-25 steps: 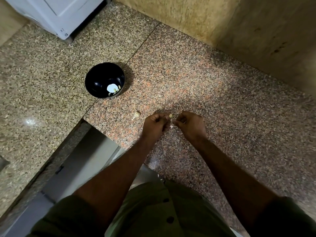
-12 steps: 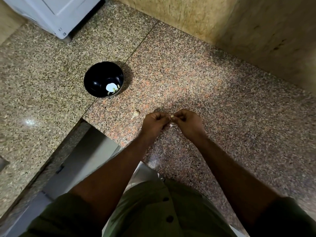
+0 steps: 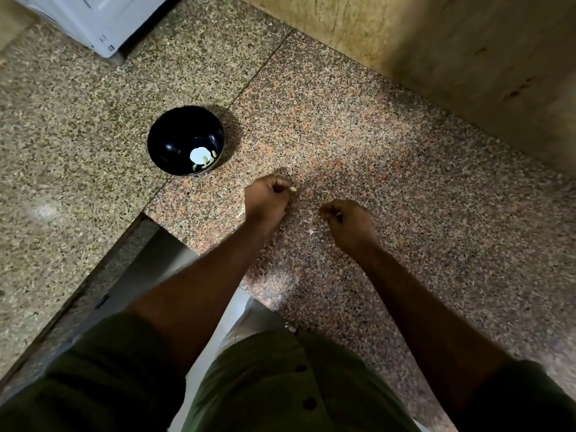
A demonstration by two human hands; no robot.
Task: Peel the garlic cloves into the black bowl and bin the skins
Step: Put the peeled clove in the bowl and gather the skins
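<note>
Head view: two hands over a granite surface (image 3: 358, 145).
Left hand (image 3: 268, 201): fingers curled, pinching a clove (image 3: 293, 189).
Right hand (image 3: 350, 219): fingers curled; contents unclear.
Bowl (image 3: 174, 141): at 10 o'clock from the left hand, pale cloves inside.
Skin (image 3: 312, 232): on the surface between the wrists.
</note>
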